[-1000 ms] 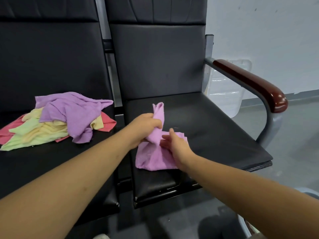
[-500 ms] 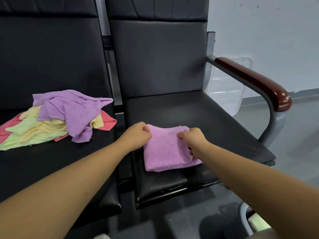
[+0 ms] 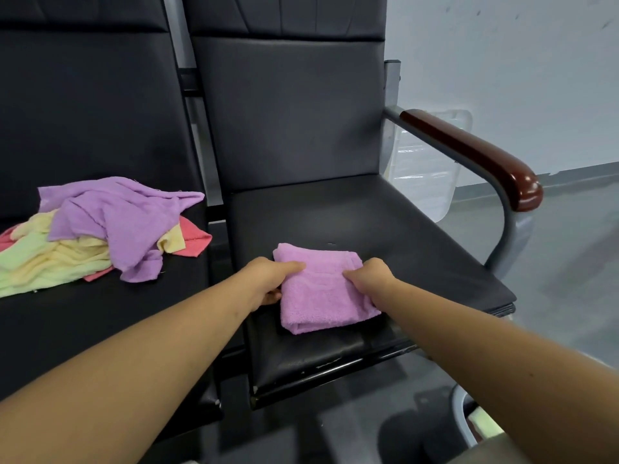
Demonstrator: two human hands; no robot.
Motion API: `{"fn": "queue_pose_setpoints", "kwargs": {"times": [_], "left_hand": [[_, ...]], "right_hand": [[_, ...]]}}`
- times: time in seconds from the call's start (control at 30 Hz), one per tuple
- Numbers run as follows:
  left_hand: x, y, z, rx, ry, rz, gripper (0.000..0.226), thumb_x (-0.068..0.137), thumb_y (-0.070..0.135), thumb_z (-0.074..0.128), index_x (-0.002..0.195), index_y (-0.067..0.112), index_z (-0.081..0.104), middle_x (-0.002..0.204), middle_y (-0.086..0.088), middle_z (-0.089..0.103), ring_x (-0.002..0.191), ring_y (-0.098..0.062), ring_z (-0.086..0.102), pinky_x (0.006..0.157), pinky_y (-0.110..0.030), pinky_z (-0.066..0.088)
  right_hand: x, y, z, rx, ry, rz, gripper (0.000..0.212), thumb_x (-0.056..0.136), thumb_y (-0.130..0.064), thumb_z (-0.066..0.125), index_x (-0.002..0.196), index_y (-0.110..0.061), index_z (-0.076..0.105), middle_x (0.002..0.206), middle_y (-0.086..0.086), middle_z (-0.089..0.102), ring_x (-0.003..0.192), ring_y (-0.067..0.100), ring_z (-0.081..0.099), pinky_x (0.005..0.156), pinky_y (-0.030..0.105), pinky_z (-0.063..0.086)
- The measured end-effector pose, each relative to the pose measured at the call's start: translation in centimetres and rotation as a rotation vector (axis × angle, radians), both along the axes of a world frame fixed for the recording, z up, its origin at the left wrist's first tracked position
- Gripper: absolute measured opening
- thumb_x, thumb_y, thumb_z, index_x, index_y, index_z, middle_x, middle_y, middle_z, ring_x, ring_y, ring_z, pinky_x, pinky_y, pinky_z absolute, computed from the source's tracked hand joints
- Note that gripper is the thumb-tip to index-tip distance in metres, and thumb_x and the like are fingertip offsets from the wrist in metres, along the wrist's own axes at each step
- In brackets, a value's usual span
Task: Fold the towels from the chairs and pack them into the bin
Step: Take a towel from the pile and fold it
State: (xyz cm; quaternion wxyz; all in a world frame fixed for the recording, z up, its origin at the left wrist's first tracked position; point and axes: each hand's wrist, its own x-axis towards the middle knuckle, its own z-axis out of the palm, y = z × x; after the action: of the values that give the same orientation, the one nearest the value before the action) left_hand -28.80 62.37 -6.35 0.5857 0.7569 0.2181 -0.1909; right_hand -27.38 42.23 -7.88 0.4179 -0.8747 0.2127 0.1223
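Head view: left hand (image 3: 266,279), right hand (image 3: 372,275): fingers (image 3: 294,265) pinch one folded towel (image 3: 323,298); one towel pile (image 3: 97,229).

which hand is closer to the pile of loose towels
Left. The left hand holds the left edge of the folded pink towel, toward the pile of loose towels; the right hand holds its right edge, farther off.

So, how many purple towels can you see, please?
2: a folded purple terry towel on the right seat, a crumpled purple one atop the left seat's pile; others may be hidden.
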Motion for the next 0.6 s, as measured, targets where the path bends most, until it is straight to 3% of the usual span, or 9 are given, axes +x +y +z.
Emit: {"fn": "queue_pose_setpoints", "kwargs": {"times": [0.07, 0.13, 0.23, 0.33, 0.5, 0.6], "left_hand": [[0.0, -0.9, 0.5, -0.117, 0.040, 0.003, 0.041, 0.079, 0.031, 0.081, 0.108, 0.008, 0.063, 0.092, -0.007, 0.069, 0.074, -0.019, 0.062, 0.062, -0.029, 0.050], [-0.1, -1.8, 1.5, -0.284, 0.050, 0.026, 0.035, 0.081, 0.025, 0.078, 0.109, 0.007, 0.065, 0.095, -0.009, 0.074, 0.084, -0.023, 0.070, 0.077, -0.033, 0.057], [-0.4, -2.9, 3.3, -0.491, 0.005, -0.014, 0.047, 0.077, 0.025, 0.076, 0.117, 0.001, 0.066, 0.108, -0.018, 0.074, 0.102, -0.032, 0.071, 0.097, -0.045, 0.054], [-1.2, -4.0, 4.6, -0.633, -0.049, -0.048, 0.050, 0.081, 0.023, 0.068, 0.123, -0.004, 0.060, 0.114, -0.024, 0.070, 0.109, -0.036, 0.068, 0.104, -0.050, 0.048], [-2.5, -5.7, 7.0, -0.795, -0.143, -0.050, 0.051, 0.084, 0.024, 0.060, 0.132, 0.006, 0.054, 0.124, -0.023, 0.066, 0.116, -0.040, 0.063, 0.100, -0.056, 0.048], [-3.1, -7.3, 8.0, -0.773, -0.174, -0.058, 0.040, 0.087, 0.024, 0.059, 0.127, 0.014, 0.057, 0.114, -0.020, 0.070, 0.105, -0.039, 0.067, 0.081, -0.052, 0.057]], "right_hand": [[-0.1, -0.7, -0.1, 0.094, 0.025, -0.014, 0.036, 0.092, -0.029, 0.071, 0.108, 0.003, 0.065, 0.104, 0.011, 0.067, 0.093, 0.029, 0.064, 0.078, 0.035, 0.053], [-0.3, -1.3, 0.1, 0.205, 0.056, -0.030, 0.037, 0.089, -0.029, 0.075, 0.109, 0.001, 0.069, 0.109, 0.012, 0.071, 0.098, 0.029, 0.068, 0.086, 0.038, 0.056], [-0.6, -1.8, 0.7, 0.511, 0.144, -0.118, 0.038, 0.089, -0.028, 0.075, 0.114, 0.000, 0.069, 0.112, 0.011, 0.073, 0.099, 0.025, 0.069, 0.080, 0.035, 0.056], [-0.8, -1.8, 1.7, 0.769, 0.238, -0.142, 0.034, 0.095, -0.035, 0.067, 0.111, -0.005, 0.071, 0.108, 0.006, 0.074, 0.100, 0.024, 0.069, 0.076, 0.036, 0.057], [-1.5, -2.7, 4.4, 1.039, 0.262, -0.089, 0.059, 0.082, -0.069, 0.065, 0.105, -0.016, 0.075, 0.105, 0.008, 0.074, 0.088, 0.029, 0.071, 0.068, 0.037, 0.057], [-2.1, -4.5, 6.4, 1.115, 0.179, -0.083, 0.071, 0.062, -0.076, 0.076, 0.104, -0.018, 0.074, 0.111, 0.009, 0.072, 0.100, 0.030, 0.068, 0.093, 0.041, 0.051]]}}
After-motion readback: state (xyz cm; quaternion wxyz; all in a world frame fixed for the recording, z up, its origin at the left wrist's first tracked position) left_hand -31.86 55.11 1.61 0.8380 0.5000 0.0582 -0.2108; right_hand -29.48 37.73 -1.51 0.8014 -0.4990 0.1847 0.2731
